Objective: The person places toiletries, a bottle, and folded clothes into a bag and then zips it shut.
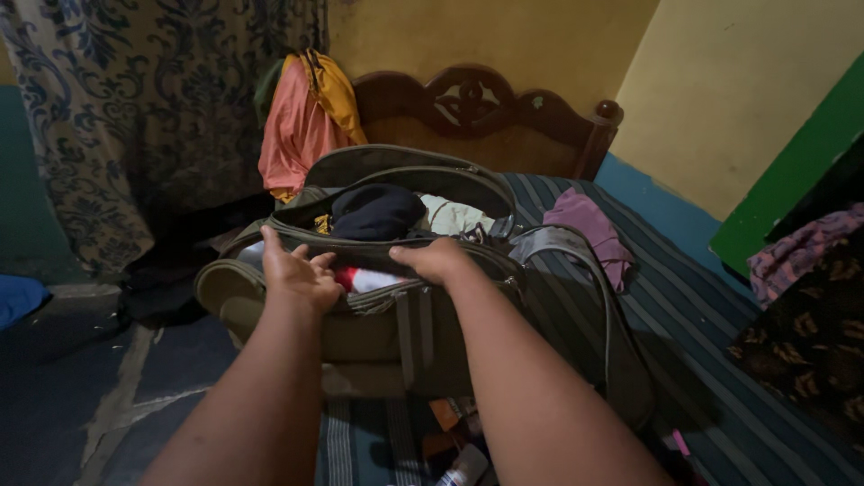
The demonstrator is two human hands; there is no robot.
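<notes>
1. A patterned curtain (pixel 135 117) hangs at far left, above a dim floor (pixel 81 396).
2. Orange and yellow garments (pixel 301 117) hang beside the carved wooden headboard (pixel 477 112).
3. The left hand (pixel 301 274) rests on the near rim of an olive duffel bag (pixel 378 333); its fingers are loosely spread, not clenched.
4. The bag sits on the bed's striped cover (pixel 711 324), straight ahead of both hands, with its long axis running left to right across the view. The opening faces up and its flap (pixel 405 166) is folded back.
5. Inside lie a dark cap-like item (pixel 376 211), pale cloth (pixel 454 216) and a red-and-white piece (pixel 364 281) just under the hands.
6. The right hand (pixel 436 259) curls over the same rim near the middle, fingers hooked on the edge. Both hands reach about equally far.
7. A mauve cloth (pixel 589 225) lies on the bed just right of the bag; dark patterned fabric (pixel 801 342) is at far right.
</notes>
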